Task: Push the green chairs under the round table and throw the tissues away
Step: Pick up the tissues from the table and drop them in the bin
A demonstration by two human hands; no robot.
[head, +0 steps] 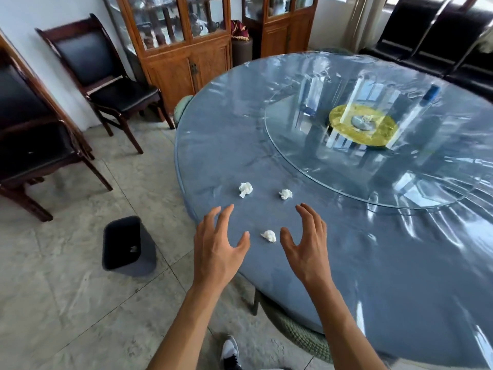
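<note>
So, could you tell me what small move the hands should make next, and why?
Probably close the right hand on the nearest tissue: it lies on the round table between both open hands, the left hand hovering beside it. Two more tissues lie beyond, and the bin waits on the floor.

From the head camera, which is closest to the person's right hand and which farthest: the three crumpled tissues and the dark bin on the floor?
From the right hand:
1. Nearest tissue, just left of its thumb, between both hands.
2. Right-hand far tissue, beyond the fingertips.
3. Left-hand far tissue, farther left on the round table.
4. Bin, on the floor left of the table.
</note>
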